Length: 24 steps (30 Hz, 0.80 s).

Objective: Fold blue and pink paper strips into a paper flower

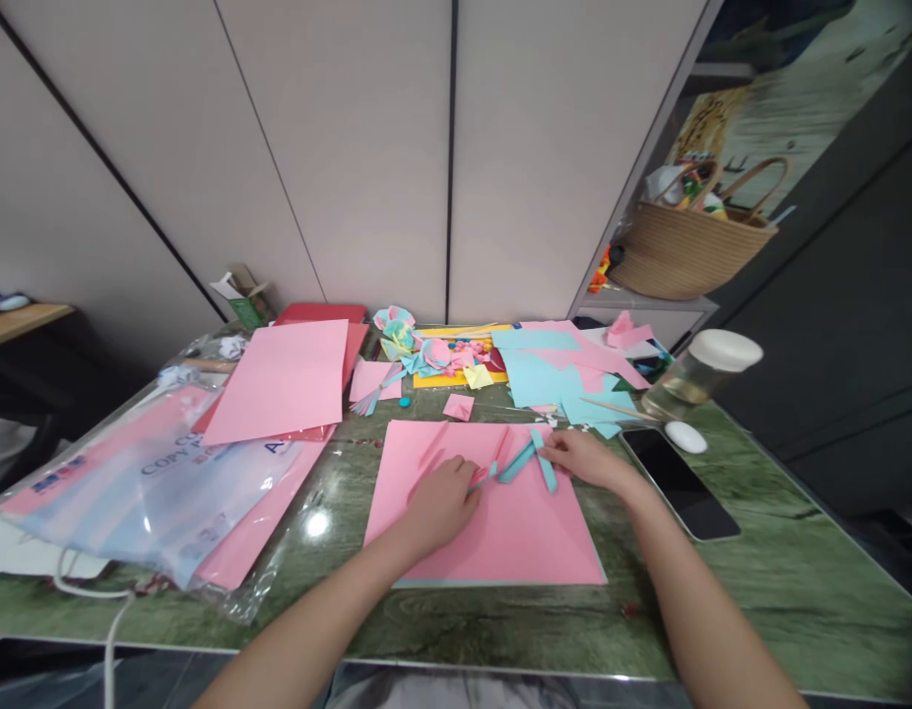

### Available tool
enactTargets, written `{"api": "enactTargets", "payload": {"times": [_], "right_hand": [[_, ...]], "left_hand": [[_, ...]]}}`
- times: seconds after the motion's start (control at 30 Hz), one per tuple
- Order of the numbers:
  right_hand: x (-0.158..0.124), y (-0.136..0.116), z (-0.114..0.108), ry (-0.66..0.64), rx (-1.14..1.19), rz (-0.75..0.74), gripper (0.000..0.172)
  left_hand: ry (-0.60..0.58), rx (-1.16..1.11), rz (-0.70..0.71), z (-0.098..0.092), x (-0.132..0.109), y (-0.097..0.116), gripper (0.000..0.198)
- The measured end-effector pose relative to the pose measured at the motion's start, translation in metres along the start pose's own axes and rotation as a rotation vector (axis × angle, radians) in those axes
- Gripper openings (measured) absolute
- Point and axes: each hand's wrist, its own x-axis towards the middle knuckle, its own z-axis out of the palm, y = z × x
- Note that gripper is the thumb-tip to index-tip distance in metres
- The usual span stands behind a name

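A large pink paper sheet (500, 532) lies on the green table in front of me. My left hand (442, 502) rests on it with fingers curled, pinching the lower end of a blue folded paper strip (516, 463). My right hand (585, 456) is closed on the upper part of the blue paper strips, which cross in a V. Small pink folded pieces (435, 451) lie on the sheet just beyond my left hand.
A pack of pink copy paper in plastic wrap (153, 483) lies at left. Pink sheets (283, 379), blue sheets (537, 379) and paper flowers (426, 354) fill the back. A black phone (682, 483), white oval object (684, 436) and lidded jar (703, 369) stand at right. A woven basket (684, 251) sits on a shelf.
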Motion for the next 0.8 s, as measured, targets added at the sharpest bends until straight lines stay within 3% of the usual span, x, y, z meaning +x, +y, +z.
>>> {"api": "enactTargets", "payload": {"times": [0.13, 0.7, 0.8], "right_hand": [[-0.002, 0.000, -0.002, -0.058, 0.027, -0.034, 0.028], [0.000, 0.001, -0.005, 0.029, 0.092, 0.026, 0.035], [0.000, 0.007, -0.011, 0.134, -0.012, 0.113, 0.032]], "left_hand": [[0.007, -0.007, 0.006, 0.000, -0.001, -0.002, 0.026], [-0.005, -0.039, -0.020, -0.002, -0.001, 0.000, 0.025], [0.016, -0.084, -0.023, -0.001, -0.001, -0.002, 0.025]]}}
